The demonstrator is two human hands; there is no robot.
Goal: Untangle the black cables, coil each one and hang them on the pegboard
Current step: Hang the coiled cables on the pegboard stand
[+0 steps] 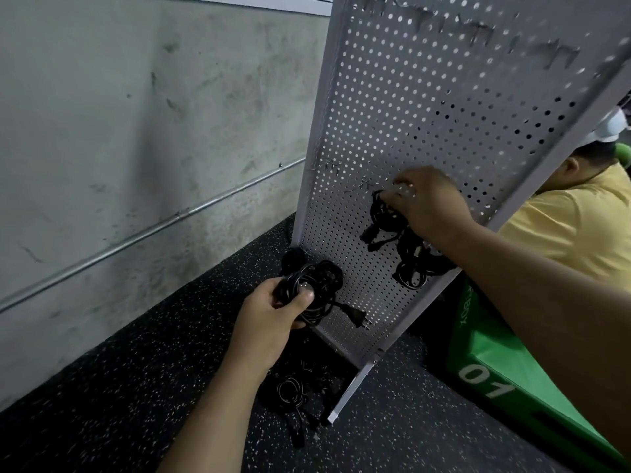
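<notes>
Concrete wall (119, 131), stained and scuffed, on the left. A thin metal conduit (153, 230) runs along it on a slant. The floor (136, 387) is black rubber with pale speckles.

A grey metal pegboard (426, 107) stands on the floor, leaning across the view. Its foot bar (351, 387) rests on the rubber. There are wire hooks (478, 35) near the top of the board, blurred.

The left hand (273, 315) is low in front of the board's bottom corner. Fingers and thumb are wrapped round a coiled cable (314, 281), black and wound in several loops. Its plug (358, 317) dangles free to the right, in front of the perforated face.

The right hand (426, 203) is up against the board at mid-height. Its fingers are curled onto the top of a hung coil (382, 223), which lies against the board. The exact hook is hidden by the fingers and motion blur. A second hung coil (416, 268) sits just below and to the right, close to the board's edge, partly behind the right forearm.

The two hands are well apart, each on its own bundle.

Loose cables (293, 394) lie in a black pile on the floor under the board's lower edge, beside the foot bar.

Behind the board on the right is a green box (495, 363) marked "01". Another person in a yellow shirt (580, 227) and a white cap (611, 128) is there too.
</notes>
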